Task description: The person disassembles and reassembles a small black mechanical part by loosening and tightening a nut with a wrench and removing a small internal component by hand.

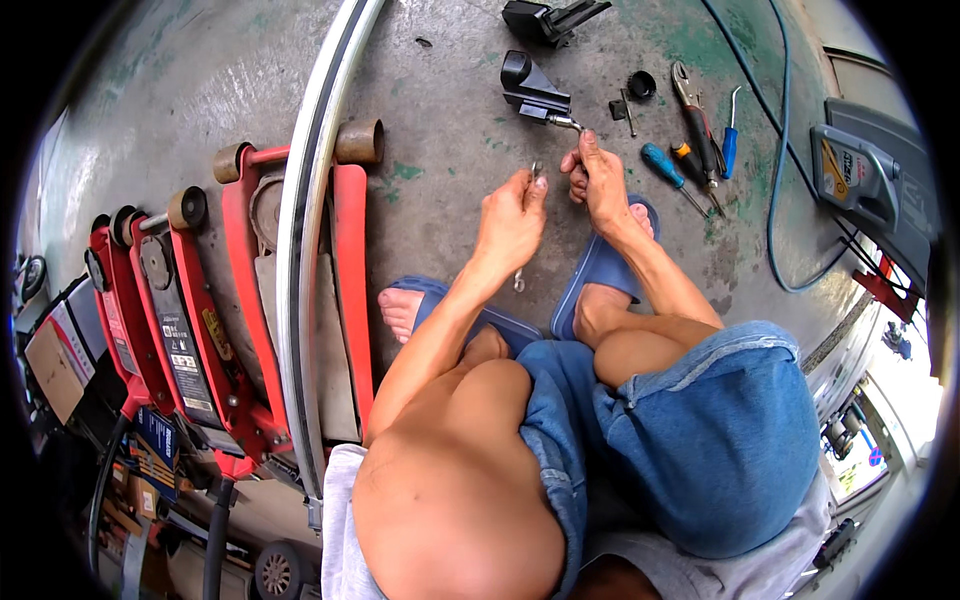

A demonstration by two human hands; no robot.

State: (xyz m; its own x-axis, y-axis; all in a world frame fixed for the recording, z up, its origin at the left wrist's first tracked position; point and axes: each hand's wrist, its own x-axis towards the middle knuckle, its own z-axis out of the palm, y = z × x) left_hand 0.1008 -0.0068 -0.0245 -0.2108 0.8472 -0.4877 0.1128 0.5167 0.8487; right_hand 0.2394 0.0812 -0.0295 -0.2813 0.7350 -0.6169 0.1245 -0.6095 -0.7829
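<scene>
My left hand is closed around a slim metal wrench. One end of it shows above my fingers, the other below my palm. Just to the right, my right hand pinches a bent metal stem. That stem joins a black plastic-looking bracket part; whether the part rests on the floor or hangs above it, I cannot tell. A similar black part lies farther off. Right of my hands are a black round cap, a small bolt and a teal-handled screwdriver.
Locking pliers and a blue-handled hook tool lie at the right. Beyond them run a blue hose and a grey oil bottle. Red floor jacks and a long curved metal strip stand left.
</scene>
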